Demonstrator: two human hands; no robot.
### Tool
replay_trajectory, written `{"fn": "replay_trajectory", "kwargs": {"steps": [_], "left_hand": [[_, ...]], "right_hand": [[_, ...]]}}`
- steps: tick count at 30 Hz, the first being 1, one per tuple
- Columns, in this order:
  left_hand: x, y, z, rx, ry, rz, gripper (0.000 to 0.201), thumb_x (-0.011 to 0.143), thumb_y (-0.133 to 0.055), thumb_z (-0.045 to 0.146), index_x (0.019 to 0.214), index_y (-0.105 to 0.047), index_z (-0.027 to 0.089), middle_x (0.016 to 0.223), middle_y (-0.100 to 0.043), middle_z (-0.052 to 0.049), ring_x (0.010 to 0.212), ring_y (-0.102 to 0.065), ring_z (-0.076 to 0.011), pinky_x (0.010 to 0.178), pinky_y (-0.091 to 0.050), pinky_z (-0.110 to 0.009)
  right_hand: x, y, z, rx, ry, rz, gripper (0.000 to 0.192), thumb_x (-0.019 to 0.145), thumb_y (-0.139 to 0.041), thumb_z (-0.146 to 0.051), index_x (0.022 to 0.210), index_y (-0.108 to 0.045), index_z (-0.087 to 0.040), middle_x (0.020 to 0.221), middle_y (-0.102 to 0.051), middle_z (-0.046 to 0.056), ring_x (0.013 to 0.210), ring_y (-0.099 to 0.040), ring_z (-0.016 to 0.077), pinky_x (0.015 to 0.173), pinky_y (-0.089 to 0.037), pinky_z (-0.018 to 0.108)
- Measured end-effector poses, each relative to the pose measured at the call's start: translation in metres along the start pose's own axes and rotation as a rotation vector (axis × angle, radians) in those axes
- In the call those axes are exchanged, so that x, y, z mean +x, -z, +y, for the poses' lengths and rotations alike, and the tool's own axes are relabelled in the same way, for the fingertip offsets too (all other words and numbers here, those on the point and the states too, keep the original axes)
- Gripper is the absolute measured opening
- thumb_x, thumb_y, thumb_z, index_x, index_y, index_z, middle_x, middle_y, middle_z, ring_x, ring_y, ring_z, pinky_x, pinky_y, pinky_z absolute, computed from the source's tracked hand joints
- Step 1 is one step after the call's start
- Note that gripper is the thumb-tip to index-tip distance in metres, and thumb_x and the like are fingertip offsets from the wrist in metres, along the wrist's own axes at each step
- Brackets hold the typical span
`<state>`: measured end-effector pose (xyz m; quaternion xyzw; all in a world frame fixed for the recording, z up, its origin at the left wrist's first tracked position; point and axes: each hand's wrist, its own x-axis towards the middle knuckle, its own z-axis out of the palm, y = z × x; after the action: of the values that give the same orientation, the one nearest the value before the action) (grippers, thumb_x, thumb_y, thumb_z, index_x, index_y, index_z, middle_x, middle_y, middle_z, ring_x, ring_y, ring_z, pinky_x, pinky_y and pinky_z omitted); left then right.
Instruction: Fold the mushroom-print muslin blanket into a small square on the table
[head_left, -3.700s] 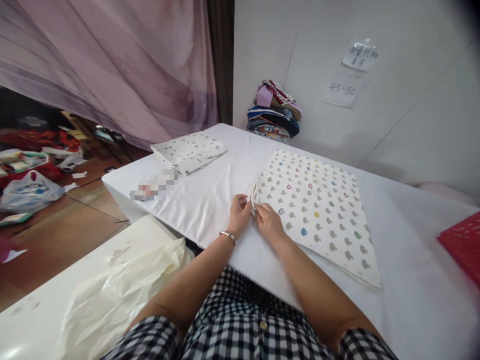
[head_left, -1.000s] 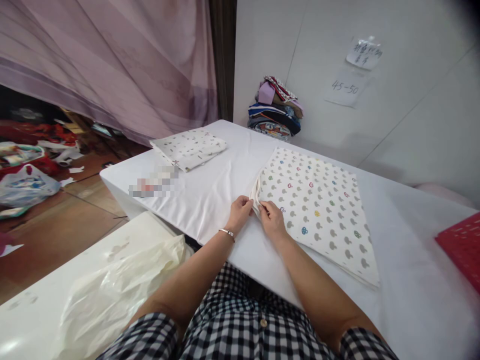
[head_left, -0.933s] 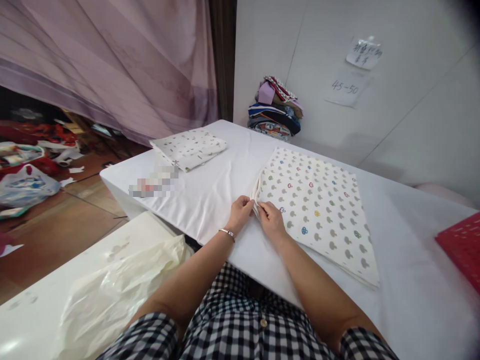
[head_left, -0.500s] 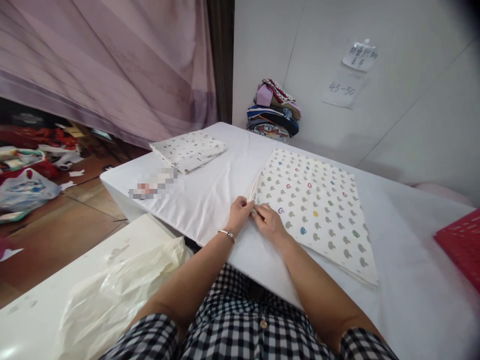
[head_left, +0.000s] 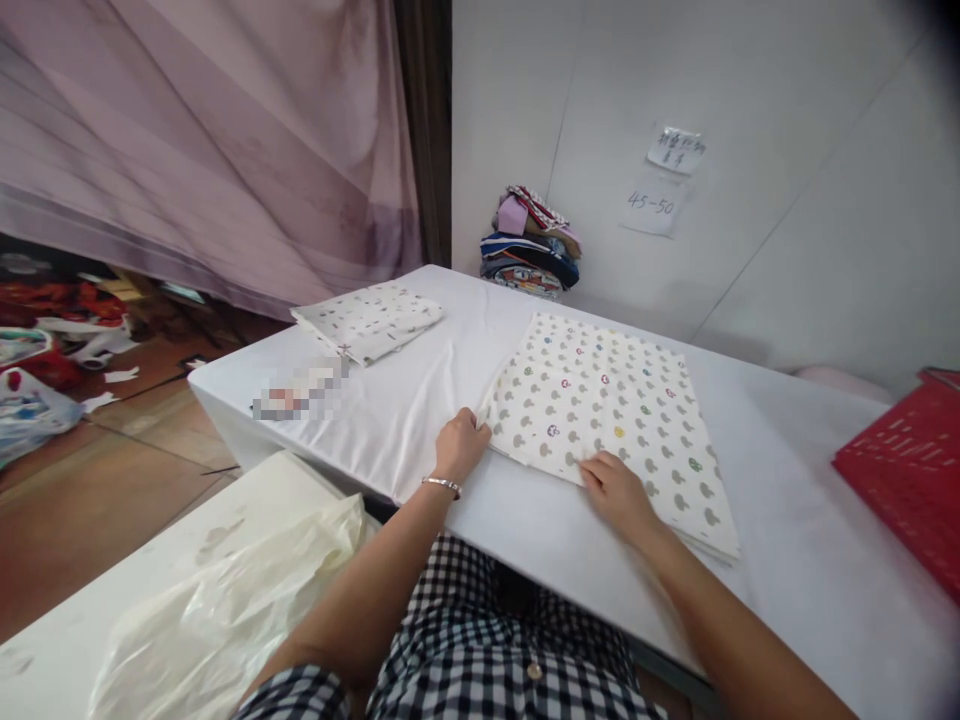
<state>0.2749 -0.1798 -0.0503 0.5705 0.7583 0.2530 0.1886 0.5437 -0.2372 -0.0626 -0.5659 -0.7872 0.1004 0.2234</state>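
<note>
A white cloth [head_left: 630,410] printed with grey and coloured mushrooms lies folded flat in layers on the white-covered table [head_left: 795,560]. My left hand [head_left: 461,445], with a bracelet at the wrist, is closed on its near left corner. Along the near edge, my right hand [head_left: 619,495] has its fingers curled over the cloth's border, pinching it. Farther left lies a second folded white cloth [head_left: 371,320] with a small scattered print. A blurred-out patch [head_left: 300,390] hides a small item in front of that second cloth.
Folded clothes [head_left: 531,245] are stacked by the wall at the far edge. A red perforated basket [head_left: 907,470] stands at the right. On a lower white surface [head_left: 45,620] at left lies a crumpled plastic bag [head_left: 217,620]. Pink curtain [head_left: 225,130] hangs behind.
My right hand has moved right along the near edge, away from my left hand. The cloth's left corner, bunched between both hands before, now lies flatter. The camera view has shifted slightly.
</note>
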Motion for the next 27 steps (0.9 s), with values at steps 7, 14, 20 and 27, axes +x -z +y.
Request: {"fn": "replay_trajectory", "kwargs": {"steps": [7,14,20,27], "left_hand": [[0.0,-0.003,-0.002,0.073,-0.043,-0.037,0.009,0.077,-0.049,0.03,0.076,-0.048,0.021,0.071,-0.061,-0.004,0.069,-0.058,-0.0212,0.056,-0.031,-0.027],[-0.003,-0.005,-0.005,0.05,-0.066,-0.02,0.009,0.079,-0.05,0.03,0.077,-0.047,0.021,0.069,-0.061,-0.004,0.068,-0.058,-0.0204,0.057,-0.031,-0.027],[-0.001,-0.007,-0.01,0.035,-0.065,-0.007,0.012,0.078,-0.051,0.031,0.073,-0.045,0.022,0.066,-0.058,-0.002,0.064,-0.056,-0.0192,0.055,-0.029,-0.027],[0.0,-0.007,-0.013,-0.006,-0.058,-0.041,0.013,0.075,-0.05,0.028,0.069,-0.04,0.022,0.061,-0.054,0.0,0.06,-0.052,-0.0173,0.055,-0.028,-0.026]], "right_hand": [[-0.03,0.049,0.039,-0.115,-0.277,-0.111,0.029,0.086,-0.037,-0.032,0.083,-0.066,-0.027,0.085,-0.063,0.002,0.078,-0.059,0.0191,0.065,-0.043,0.031],[0.06,0.008,-0.006,0.078,0.003,-0.096,0.025,0.083,-0.042,-0.022,0.078,-0.067,-0.024,0.09,-0.062,0.002,0.087,-0.059,0.0184,0.078,-0.047,0.032],[0.163,-0.051,-0.032,-0.036,0.105,-0.106,0.034,0.084,-0.052,-0.024,0.118,-0.059,-0.023,0.132,-0.05,0.006,0.123,-0.043,0.0195,0.101,-0.036,0.034],[0.16,0.005,0.067,-0.339,-0.237,-0.141,0.038,0.091,-0.04,-0.033,0.123,-0.057,-0.022,0.137,-0.046,0.013,0.126,-0.041,0.0281,0.099,-0.033,0.047]]}}
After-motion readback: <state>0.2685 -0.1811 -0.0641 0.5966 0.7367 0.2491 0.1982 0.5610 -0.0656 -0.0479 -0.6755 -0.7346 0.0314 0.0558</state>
